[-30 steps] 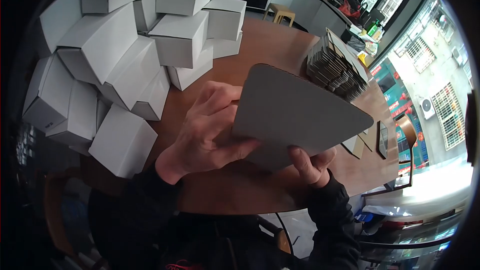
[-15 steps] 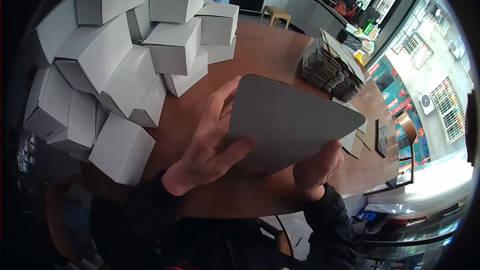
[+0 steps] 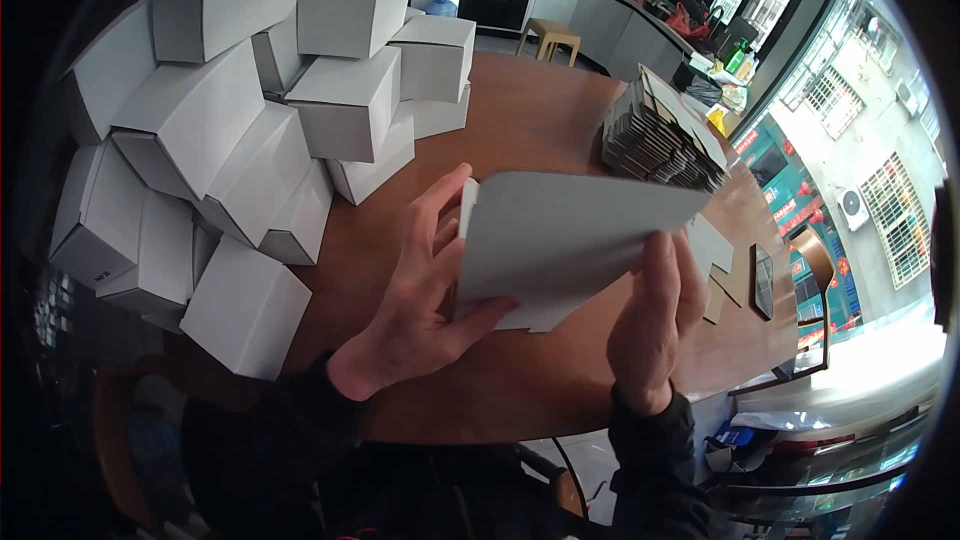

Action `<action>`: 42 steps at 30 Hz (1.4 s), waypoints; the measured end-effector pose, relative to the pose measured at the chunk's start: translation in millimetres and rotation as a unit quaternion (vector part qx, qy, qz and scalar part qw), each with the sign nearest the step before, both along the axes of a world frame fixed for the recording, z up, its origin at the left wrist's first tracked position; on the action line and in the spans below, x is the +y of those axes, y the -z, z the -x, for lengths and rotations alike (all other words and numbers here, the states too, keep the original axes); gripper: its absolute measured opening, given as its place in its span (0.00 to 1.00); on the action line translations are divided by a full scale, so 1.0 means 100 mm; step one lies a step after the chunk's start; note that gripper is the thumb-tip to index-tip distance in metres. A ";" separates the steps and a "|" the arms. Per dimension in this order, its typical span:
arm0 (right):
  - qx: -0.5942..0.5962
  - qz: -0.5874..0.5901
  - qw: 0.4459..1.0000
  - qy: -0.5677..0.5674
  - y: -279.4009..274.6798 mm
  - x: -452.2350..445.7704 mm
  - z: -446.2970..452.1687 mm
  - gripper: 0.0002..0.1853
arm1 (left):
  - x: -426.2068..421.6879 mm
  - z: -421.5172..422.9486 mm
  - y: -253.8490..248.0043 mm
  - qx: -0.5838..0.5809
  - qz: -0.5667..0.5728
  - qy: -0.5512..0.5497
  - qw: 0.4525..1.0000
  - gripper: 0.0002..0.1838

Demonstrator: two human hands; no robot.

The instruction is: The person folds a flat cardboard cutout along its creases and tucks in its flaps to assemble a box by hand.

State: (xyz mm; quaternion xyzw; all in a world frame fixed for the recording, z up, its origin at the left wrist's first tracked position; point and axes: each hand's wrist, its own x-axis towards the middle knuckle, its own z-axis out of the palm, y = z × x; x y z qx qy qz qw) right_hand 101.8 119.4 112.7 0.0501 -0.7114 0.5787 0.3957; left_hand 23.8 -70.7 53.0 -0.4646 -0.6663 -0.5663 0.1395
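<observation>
A white cardboard box (image 3: pixel 570 240), partly folded, is held up over the near side of the table, its broad lid flap with rounded corners facing me. My left hand (image 3: pixel 415 295) grips the box's left side, thumb across the front and fingers behind the left edge. At the right edge, my right hand (image 3: pixel 655 315) presses the flap with its fingers close together. The flap hides most of the box's inside. Small tabs show along its lower edge.
Many closed white boxes (image 3: pixel 345 105) are piled on the left. A stack of flat cardboard blanks (image 3: pixel 665 135) stands at the back right. Loose cardboard pieces (image 3: pixel 725 270) and a phone (image 3: pixel 762 280) lie by the table's right edge. A wooden stool (image 3: pixel 550 37) is beyond.
The lid flap has tipped, so its face looks shallower and its right corner sits further left. My right hand has risen from below the flap to its right edge. My left hand keeps its hold.
</observation>
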 end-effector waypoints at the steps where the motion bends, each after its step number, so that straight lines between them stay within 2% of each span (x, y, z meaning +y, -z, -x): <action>1: -0.007 -0.043 0.999 -0.011 -0.07 0.06 0.02 0.18 | 0.00 0.00 -0.01 0.003 0.003 -0.003 1.000 0.35; 4: -0.025 -0.131 0.991 -0.027 -0.25 0.22 0.05 0.15 | 0.04 -0.01 -0.02 0.007 0.007 -0.002 1.000 0.36; 8: -0.130 -0.085 0.983 -0.098 -0.45 0.28 0.17 0.16 | 0.02 0.02 -0.08 0.060 0.014 -0.003 0.998 0.35; 13: -0.101 -0.023 0.981 -0.162 -0.43 0.32 0.39 0.14 | 0.02 0.02 0.02 0.046 0.024 0.010 0.999 0.42; 14: -0.100 -0.023 0.981 -0.162 -0.41 0.33 0.40 0.14 | 0.02 0.03 0.03 0.048 0.024 0.009 0.999 0.42; 18: -0.111 0.038 0.982 -0.150 -0.27 0.34 0.43 0.13 | 0.05 0.01 0.08 -0.039 -0.006 0.030 0.999 0.52; 23: -0.038 -0.013 0.996 -0.076 -0.08 0.29 0.64 0.15 | 0.06 0.04 0.13 -0.013 -0.021 0.033 0.999 0.60; 24: -0.037 -0.013 0.996 -0.075 -0.10 0.30 0.62 0.15 | 0.07 0.04 0.13 -0.012 -0.021 0.034 0.999 0.60; 28: -0.263 0.030 0.945 -0.193 -0.21 0.34 0.53 0.18 | 0.14 -0.02 0.14 -0.058 -0.098 0.019 0.993 0.57; 29: -0.265 0.028 0.944 -0.194 -0.21 0.35 0.53 0.18 | 0.13 -0.03 0.12 -0.059 -0.100 0.017 0.993 0.57; 33: -0.270 0.025 0.943 -0.194 -0.17 0.36 0.57 0.21 | 0.02 0.00 -0.04 0.035 0.046 -0.050 0.997 0.54; 42: -0.259 0.096 0.932 -0.236 -0.08 0.47 0.63 0.21 | 0.02 0.04 -0.05 0.043 0.045 -0.068 0.996 0.48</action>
